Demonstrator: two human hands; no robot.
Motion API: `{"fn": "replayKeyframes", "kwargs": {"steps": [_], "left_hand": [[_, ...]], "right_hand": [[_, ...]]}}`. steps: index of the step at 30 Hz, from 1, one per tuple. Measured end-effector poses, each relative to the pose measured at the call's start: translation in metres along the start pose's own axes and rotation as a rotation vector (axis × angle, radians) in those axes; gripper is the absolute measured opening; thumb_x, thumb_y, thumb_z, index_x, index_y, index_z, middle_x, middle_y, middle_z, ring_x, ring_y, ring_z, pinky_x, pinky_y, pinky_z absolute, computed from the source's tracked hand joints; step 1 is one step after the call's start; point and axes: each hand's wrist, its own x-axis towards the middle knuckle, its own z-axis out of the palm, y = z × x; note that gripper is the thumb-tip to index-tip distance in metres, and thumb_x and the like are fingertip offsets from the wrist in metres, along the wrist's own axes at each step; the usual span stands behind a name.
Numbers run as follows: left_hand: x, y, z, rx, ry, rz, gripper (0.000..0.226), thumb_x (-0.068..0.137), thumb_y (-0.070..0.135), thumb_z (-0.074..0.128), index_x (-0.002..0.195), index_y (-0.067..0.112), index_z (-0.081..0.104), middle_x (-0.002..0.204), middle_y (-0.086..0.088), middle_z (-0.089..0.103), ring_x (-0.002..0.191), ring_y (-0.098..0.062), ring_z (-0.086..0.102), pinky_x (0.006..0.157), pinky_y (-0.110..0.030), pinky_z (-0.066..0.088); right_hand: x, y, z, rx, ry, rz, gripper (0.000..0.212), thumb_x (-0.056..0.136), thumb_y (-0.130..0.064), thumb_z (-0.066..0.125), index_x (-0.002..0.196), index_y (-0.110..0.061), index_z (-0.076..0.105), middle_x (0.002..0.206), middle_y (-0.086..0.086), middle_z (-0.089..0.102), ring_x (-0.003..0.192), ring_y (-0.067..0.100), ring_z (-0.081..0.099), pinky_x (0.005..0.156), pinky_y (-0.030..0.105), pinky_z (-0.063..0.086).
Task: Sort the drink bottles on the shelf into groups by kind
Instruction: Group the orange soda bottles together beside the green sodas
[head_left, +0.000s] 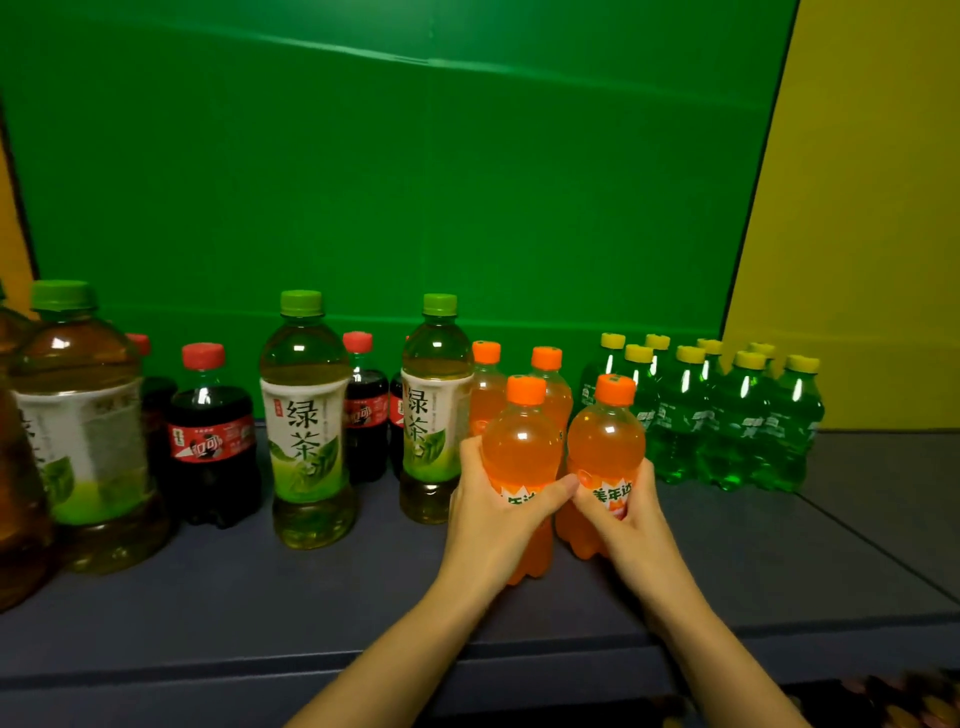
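Two orange soda bottles grasped side by side at mid-shelf

The left grip (496, 501) curls round the left orange-capped clear plastic soda bottle (521, 441); the right grip (626, 512) curls round the right orange soda bottle (605, 434), just beside it; both are upright at the dark grey shelf (311, 597); behind them stand two more orange bottles (487, 387); leftward stand tall green-capped tea bottles (306, 415) and red-capped cola bottles (210, 431); rightward clusters a group of yellow-capped green soda bottles (727, 415).

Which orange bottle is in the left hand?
The front orange bottle nearer the green tea bottle; the left hand grips its label, the right hand its neighbour.
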Motion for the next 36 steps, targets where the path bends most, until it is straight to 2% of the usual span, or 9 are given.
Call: {"fn": "replayKeyframes", "kwargs": {"steps": [3,8,11,14,19,25,28,32,36], "left_hand": [[0.006,-0.002,0.008,0.08,0.018,0.031,0.063,0.065,0.025,0.082,0.114,0.023,0.042,0.1,0.02,0.057,0.09,0.011,0.055,0.07,-0.001,0.043],[0.012,-0.006,0.015,0.155,0.018,0.086,0.064,0.067,0.026,0.081,0.113,0.022,0.037,0.101,0.021,0.054,0.093,0.011,0.053,0.076,-0.002,0.042],[0.015,-0.01,0.017,0.19,0.001,0.094,0.064,0.071,0.025,0.078,0.116,0.019,0.033,0.11,0.012,0.055,0.1,0.002,0.055,0.081,-0.004,0.041],[0.016,-0.014,0.016,0.219,-0.016,0.078,0.072,0.074,0.027,0.075,0.126,0.013,0.027,0.127,-0.002,0.051,0.114,-0.011,0.052,0.092,-0.017,0.042],[0.009,-0.02,0.006,0.338,-0.046,0.044,0.09,0.06,0.062,0.064,0.131,0.021,0.025,0.134,-0.001,0.046,0.122,-0.013,0.048,0.102,-0.036,0.043],[-0.011,-0.004,-0.047,0.443,0.166,0.313,0.028,0.077,0.023,0.07,0.098,0.025,0.052,0.1,0.005,0.054,0.088,-0.005,0.056,0.076,-0.024,0.051],[-0.015,0.004,-0.08,0.482,0.367,0.412,0.02,0.077,0.024,0.064,0.094,0.02,0.054,0.093,0.005,0.055,0.085,-0.009,0.054,0.074,-0.021,0.047],[-0.006,0.008,-0.115,0.624,0.594,0.466,0.044,0.074,0.031,0.057,0.109,0.006,0.047,0.105,-0.004,0.044,0.099,-0.015,0.042,0.09,-0.017,0.036],[0.012,0.003,-0.129,0.618,0.564,0.341,0.078,0.07,0.034,0.068,0.13,0.001,0.03,0.128,-0.014,0.036,0.121,-0.026,0.038,0.103,-0.043,0.037]], "right_hand": [[0.001,0.003,-0.002,0.052,0.003,0.0,0.072,0.064,-0.048,0.062,0.128,-0.026,0.039,0.119,-0.004,0.056,0.106,0.009,0.058,0.084,0.026,0.047],[0.002,0.01,-0.002,0.088,-0.002,0.02,0.079,0.065,-0.065,0.064,0.131,-0.032,0.035,0.123,-0.002,0.056,0.113,0.017,0.056,0.098,0.044,0.046],[0.004,0.013,-0.001,0.101,-0.016,0.031,0.08,0.067,-0.062,0.065,0.133,-0.032,0.032,0.126,-0.002,0.055,0.115,0.017,0.055,0.099,0.043,0.045],[0.004,0.013,-0.002,0.085,-0.017,0.026,0.069,0.079,-0.038,0.063,0.137,-0.027,0.028,0.129,-0.002,0.051,0.117,0.016,0.052,0.098,0.037,0.044],[0.003,0.012,-0.002,-0.043,0.046,-0.025,0.08,0.078,-0.031,0.068,0.143,-0.025,0.022,0.14,0.0,0.037,0.131,0.02,0.037,0.109,0.047,0.034],[-0.007,-0.002,-0.002,-0.311,0.269,-0.331,0.082,0.082,-0.036,0.064,0.145,-0.012,0.018,0.149,0.005,0.021,0.135,0.006,0.015,0.109,0.022,0.016],[-0.012,-0.014,0.002,-0.37,0.346,-0.51,0.073,0.08,-0.039,0.052,0.141,-0.008,0.027,0.143,0.0,0.026,0.129,-0.001,0.017,0.108,0.007,0.01],[-0.021,-0.045,0.025,-0.213,0.206,-0.667,0.044,0.082,-0.026,0.05,0.125,-0.016,0.046,0.123,-0.014,0.04,0.119,-0.004,0.037,0.102,0.014,0.031],[-0.017,-0.064,0.068,-0.131,0.006,-0.642,0.042,0.084,-0.018,0.052,0.126,-0.018,0.045,0.121,-0.012,0.044,0.117,-0.001,0.042,0.1,0.013,0.035]]}}
